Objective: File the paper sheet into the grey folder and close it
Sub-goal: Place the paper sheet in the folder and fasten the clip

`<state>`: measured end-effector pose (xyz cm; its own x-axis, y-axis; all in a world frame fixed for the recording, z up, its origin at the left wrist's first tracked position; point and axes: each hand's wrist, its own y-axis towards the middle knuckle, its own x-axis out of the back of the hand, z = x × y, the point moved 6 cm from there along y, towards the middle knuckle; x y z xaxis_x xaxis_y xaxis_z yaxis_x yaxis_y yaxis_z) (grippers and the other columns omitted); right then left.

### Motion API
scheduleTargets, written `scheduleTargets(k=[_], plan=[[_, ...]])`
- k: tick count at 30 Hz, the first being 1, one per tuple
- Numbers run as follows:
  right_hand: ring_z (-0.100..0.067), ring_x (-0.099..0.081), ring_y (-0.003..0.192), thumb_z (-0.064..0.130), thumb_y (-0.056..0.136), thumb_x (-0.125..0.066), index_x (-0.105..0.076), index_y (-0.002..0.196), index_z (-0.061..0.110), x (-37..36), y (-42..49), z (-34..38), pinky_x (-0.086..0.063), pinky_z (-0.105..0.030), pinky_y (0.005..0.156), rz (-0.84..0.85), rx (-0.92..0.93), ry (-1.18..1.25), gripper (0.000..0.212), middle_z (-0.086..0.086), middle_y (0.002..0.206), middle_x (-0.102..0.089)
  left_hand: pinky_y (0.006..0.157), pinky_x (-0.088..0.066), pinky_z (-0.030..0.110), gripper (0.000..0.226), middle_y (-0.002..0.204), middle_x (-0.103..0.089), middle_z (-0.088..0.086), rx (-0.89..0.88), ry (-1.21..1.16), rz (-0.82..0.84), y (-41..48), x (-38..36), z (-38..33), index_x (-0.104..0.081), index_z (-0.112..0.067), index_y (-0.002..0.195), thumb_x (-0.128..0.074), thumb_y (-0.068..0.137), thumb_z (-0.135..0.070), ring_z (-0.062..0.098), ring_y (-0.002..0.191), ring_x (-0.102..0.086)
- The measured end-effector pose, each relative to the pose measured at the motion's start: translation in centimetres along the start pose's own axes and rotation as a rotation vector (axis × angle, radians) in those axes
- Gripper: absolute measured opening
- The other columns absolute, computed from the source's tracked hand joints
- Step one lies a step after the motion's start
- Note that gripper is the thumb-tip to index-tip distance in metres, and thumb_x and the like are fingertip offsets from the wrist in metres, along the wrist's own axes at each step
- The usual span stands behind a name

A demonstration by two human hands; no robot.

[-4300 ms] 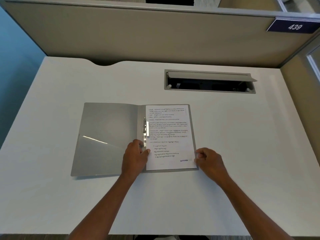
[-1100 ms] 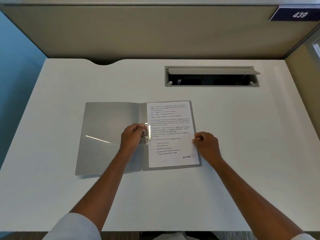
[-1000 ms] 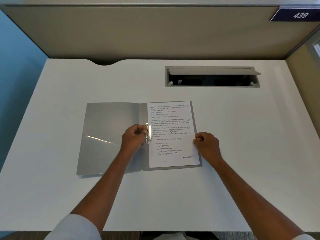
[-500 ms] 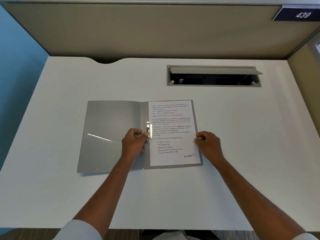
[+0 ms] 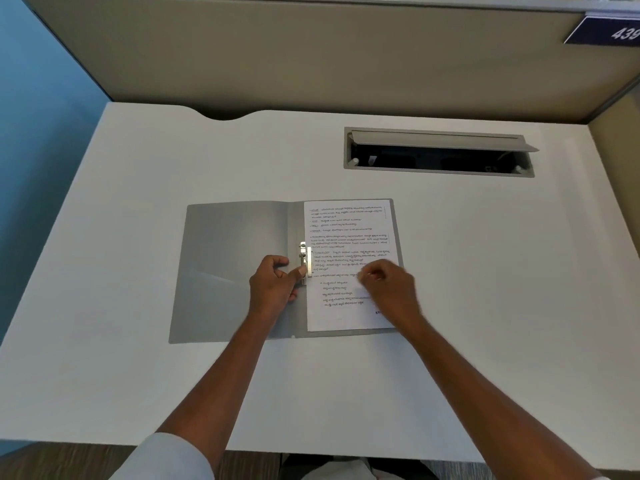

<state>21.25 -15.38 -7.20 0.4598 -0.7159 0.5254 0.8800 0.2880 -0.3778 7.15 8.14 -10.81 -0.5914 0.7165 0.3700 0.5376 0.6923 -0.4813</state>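
The grey folder (image 5: 228, 265) lies open and flat in the middle of the white desk. A handwritten paper sheet (image 5: 346, 237) rests on its right half, its left edge at the metal clip (image 5: 304, 259) beside the spine. My left hand (image 5: 273, 289) sits on the folder by the spine, fingers curled, thumb pressing on the clip's lower end. My right hand (image 5: 388, 289) is over the lower middle of the sheet, fingers curled and blurred by motion; whether it touches the paper is unclear.
A recessed cable tray (image 5: 438, 152) with its lid up is set into the desk (image 5: 485, 306) at the back right. A beige partition (image 5: 311, 53) closes off the far side, with a blue number plate (image 5: 609, 31) at its top right.
My right hand has moved left from the sheet's right edge onto the middle of the paper. My left hand stays at the clip, its thumb lower on it.
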Motion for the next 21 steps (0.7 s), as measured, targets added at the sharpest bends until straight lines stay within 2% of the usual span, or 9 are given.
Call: scheduleTargets(k=[2, 5, 8, 13, 17, 21], plan=[[-0.01, -0.075, 0.068, 0.023, 0.091, -0.078, -0.081, 0.09, 0.018, -4.2, -1.1, 1.0, -0.067, -0.036, 0.074, 0.184, -0.11, 0.157, 0.005, -0.001, 0.082, -0.081, 0.056, -0.06, 0.015, 0.042, 0.09, -0.078, 0.007, -0.008, 0.017, -0.018, 0.0, 0.0, -0.2, -0.062, -0.022, 0.118, -0.087, 0.089, -0.039, 0.019, 0.071, -0.077], [-0.022, -0.075, 0.068, 0.021, 0.094, -0.08, -0.079, 0.096, 0.003, -8.7, -1.7, 2.1, -0.068, -0.039, 0.075, 0.296, -0.21, 0.304, 0.017, -0.014, 0.081, -0.081, 0.051, -0.057, 0.012, 0.041, 0.086, -0.077, 0.006, -0.02, 0.02, -0.04, -0.1, 0.1, -0.2, -0.063, -0.022, 0.115, -0.088, 0.088, -0.039, 0.016, 0.066, -0.076], [-0.037, -0.081, 0.078, 0.018, 0.097, -0.079, -0.079, 0.097, 0.004, -10.5, -1.7, 2.7, -0.07, -0.043, 0.08, 0.311, -0.244, 0.348, 0.014, -0.019, 0.085, -0.082, 0.052, -0.06, 0.016, 0.043, 0.081, -0.076, 0.006, -0.046, 0.043, -0.045, 0.1, 0.3, 0.0, -0.063, -0.022, 0.112, -0.09, 0.086, -0.042, 0.015, 0.059, -0.075], [-0.036, -0.082, 0.08, 0.017, 0.096, -0.08, -0.079, 0.095, 0.006, -10.9, -1.2, 3.0, -0.07, -0.043, 0.074, 0.273, -0.216, 0.266, 0.011, -0.016, 0.082, -0.082, 0.053, -0.063, 0.023, 0.047, 0.076, -0.076, 0.007, -0.011, 0.052, -0.05, 0.6, 0.4, 0.3, -0.063, -0.02, 0.107, -0.094, 0.08, -0.042, 0.013, 0.053, -0.073], [-0.036, -0.083, 0.08, 0.017, 0.091, -0.081, -0.079, 0.091, 0.005, -11.0, -1.0, 2.9, -0.07, -0.044, 0.077, 0.299, -0.304, 0.283, 0.012, -0.016, 0.079, -0.082, 0.061, -0.067, 0.029, 0.046, 0.084, -0.078, 0.01, 0.024, 0.032, -0.026, 0.6, 0.4, 0.5, -0.064, -0.017, 0.107, -0.094, 0.081, -0.04, 0.028, 0.071, -0.079], [-0.034, -0.083, 0.079, 0.021, 0.085, -0.086, -0.08, 0.089, 0.003, -11.2, -0.9, 3.1, -0.069, -0.039, 0.071, 0.305, -0.374, 0.3, 0.019, -0.017, 0.078, -0.081, 0.067, -0.069, 0.035, 0.039, 0.089, -0.079, 0.014, 0.03, 0.005, 0.013, 0.4, 0.5, 0.5, -0.065, -0.015, 0.111, -0.091, 0.086, -0.031, 0.031, 0.078, -0.08]])
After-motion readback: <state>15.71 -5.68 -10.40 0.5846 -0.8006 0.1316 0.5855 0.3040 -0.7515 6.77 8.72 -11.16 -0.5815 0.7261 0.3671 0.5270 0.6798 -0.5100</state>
